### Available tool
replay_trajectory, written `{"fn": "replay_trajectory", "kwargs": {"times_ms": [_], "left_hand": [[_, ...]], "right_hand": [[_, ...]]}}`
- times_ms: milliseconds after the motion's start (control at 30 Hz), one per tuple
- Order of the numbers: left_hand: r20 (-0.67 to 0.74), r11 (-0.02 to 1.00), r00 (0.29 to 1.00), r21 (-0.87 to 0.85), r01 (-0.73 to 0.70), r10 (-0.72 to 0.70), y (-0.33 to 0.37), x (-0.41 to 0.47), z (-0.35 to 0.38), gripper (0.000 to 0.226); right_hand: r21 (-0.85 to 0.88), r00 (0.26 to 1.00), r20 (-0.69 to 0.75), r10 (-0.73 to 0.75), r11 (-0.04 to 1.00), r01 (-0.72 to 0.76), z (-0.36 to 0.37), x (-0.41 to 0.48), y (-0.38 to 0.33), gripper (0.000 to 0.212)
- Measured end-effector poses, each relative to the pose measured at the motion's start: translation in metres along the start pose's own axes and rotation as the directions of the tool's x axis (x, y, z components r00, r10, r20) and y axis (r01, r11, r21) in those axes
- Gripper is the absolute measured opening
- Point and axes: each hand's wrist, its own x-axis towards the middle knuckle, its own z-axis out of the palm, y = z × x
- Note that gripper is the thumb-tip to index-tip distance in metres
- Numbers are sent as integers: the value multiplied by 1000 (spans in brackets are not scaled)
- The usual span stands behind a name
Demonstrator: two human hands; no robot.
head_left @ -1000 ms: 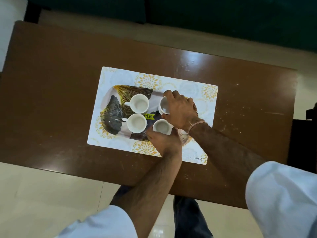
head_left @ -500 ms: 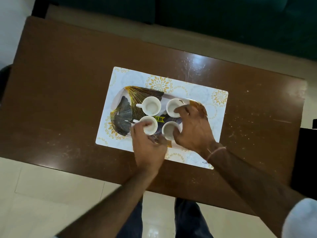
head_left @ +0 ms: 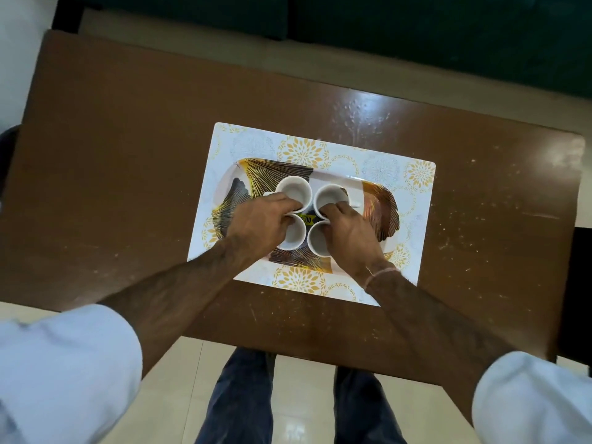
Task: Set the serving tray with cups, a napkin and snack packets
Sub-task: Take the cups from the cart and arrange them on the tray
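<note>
A serving tray [head_left: 382,208] with a gold and black leaf print lies on a white placemat [head_left: 253,142]. Several white cups stand on it in a tight square: far-left cup [head_left: 294,193], far-right cup [head_left: 330,197], near-left cup [head_left: 294,238] and near-right cup [head_left: 315,243]. My left hand [head_left: 258,224] grips the near-left cup, its fingertips touching the far-left cup. On the other side my right hand [head_left: 350,237] grips the near-right cup, with fingertips on the far-right cup's rim. Both near cups are partly hidden under my hands.
The placemat sits in the middle of a brown wooden table [head_left: 128,155]. A dark green sofa [head_left: 416,33] runs along the far side. My legs [head_left: 243,398] stand on pale floor tiles at the table's near edge.
My left hand has shifted left onto the left pair of cups and my right hand onto the right pair. The cups now stand closer together. The camera has come nearer.
</note>
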Motion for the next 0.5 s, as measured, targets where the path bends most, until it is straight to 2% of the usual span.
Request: {"fn": "replay_trajectory", "kwargs": {"times_ms": [200, 500], "left_hand": [[6, 1000, 1000, -14, -3, 3, 2, 3, 1, 32], [104, 999, 994, 41, 16, -21, 9, -1, -5, 40]], "right_hand": [[5, 1000, -20, -1, 1000, 1, 2, 0, -1, 36], [-59, 1000, 7, 15, 998, -15, -2, -2, -5, 40]]}}
